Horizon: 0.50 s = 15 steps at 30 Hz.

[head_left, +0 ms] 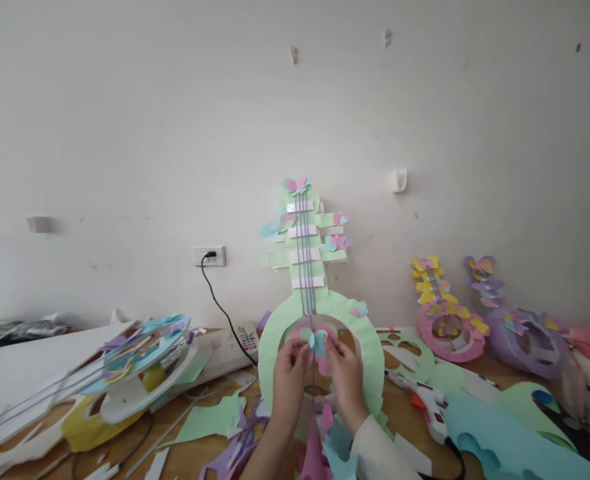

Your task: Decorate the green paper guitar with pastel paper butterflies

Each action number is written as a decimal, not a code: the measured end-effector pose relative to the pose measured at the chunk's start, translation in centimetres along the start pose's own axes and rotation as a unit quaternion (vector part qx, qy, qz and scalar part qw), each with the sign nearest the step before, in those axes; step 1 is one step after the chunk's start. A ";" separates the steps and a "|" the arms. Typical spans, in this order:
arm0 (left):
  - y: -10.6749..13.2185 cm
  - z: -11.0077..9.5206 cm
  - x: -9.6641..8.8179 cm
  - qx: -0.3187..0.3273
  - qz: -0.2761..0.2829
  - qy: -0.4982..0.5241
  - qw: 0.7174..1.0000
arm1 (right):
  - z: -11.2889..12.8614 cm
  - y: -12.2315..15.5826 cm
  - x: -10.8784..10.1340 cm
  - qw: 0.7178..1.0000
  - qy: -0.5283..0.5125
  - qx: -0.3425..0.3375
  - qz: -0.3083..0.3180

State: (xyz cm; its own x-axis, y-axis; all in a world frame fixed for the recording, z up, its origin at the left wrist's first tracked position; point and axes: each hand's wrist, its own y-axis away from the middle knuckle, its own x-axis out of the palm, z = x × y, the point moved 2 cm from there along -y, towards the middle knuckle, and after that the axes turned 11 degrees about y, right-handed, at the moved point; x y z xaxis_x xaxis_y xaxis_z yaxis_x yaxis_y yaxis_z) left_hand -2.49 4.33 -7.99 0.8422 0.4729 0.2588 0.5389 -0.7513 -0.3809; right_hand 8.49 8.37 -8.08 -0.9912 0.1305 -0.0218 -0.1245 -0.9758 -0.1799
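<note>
A light-green paper lute (271, 327) stands upright against the wall, with purple strings down its neck and small paper butterflies on its head and pegs. In front of its ring-shaped body, a blue paper butterfly (319, 343) lies over a larger pink paper butterfly (323, 365). My left hand (289, 375) pinches the blue butterfly's left wing. On the other side, the fingers of my right hand (345, 373) are closed on its right wing. Whether the pink butterfly is fixed to the strings or held too, I cannot tell.
A glue gun (431, 403) with a dark cord lies at right, near blue card (505, 427). Pink (459, 347) and purple (505, 343) paper lutes stand behind. Paper scraps (209, 419) and stacked cutouts (147, 360) cover the left. A black cord (219, 303) hangs from the socket.
</note>
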 end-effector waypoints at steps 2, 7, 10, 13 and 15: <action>0.1 -0.3 0.1 -0.002 -0.002 0.002 1.000 | 0.1 0.0 0.0 1.000 0.004 0.001 -0.005; 0.4 -1.0 0.6 -0.011 0.003 0.003 1.000 | 0.2 0.1 0.0 1.000 -0.004 0.004 -0.019; 0.6 -1.0 0.8 -0.013 0.005 0.002 1.000 | 0.2 0.1 0.0 1.000 -0.013 0.006 -0.027; 0.5 -0.8 0.8 -0.009 0.006 -0.004 1.000 | 0.4 0.3 0.0 0.999 -0.016 0.009 -0.027; 0.4 -0.6 0.6 -0.008 0.004 -0.009 1.000 | 0.5 0.4 0.0 1.000 -0.014 0.011 -0.025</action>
State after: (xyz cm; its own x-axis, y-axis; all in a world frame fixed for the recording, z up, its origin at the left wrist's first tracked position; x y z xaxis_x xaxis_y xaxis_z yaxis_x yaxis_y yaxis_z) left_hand -1.73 4.02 -7.45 0.8464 0.4755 0.2396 0.5324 -0.7623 -0.3680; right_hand 8.42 7.88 -7.70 -0.9845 0.1751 0.0140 -0.1751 -0.9716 -0.1593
